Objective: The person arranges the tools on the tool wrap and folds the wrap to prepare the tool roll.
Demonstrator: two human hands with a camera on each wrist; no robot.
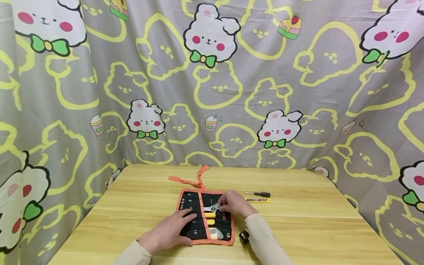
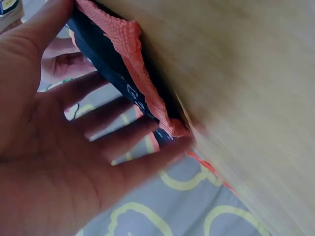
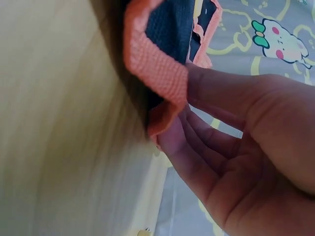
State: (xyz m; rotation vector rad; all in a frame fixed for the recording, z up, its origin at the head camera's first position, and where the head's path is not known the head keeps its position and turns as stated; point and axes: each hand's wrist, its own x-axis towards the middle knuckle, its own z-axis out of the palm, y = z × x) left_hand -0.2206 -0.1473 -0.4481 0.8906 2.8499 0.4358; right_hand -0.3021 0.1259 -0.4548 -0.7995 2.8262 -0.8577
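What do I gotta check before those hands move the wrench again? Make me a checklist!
1. Pouch open: ok.
2. Left hand resting on the pouch: ok.
3. Right hand at the wrench: ok.
4. Right hand's grip firm: cannot tell; the wrench is hidden in the wrist view.
5. Wrench fully in its pocket: cannot tell; fingers partly cover it.
6. Screwdriver in the pouch: not ok; it's lying on the table.

White 6, 8, 10 and 14 mark the black pouch (image 1: 201,225).
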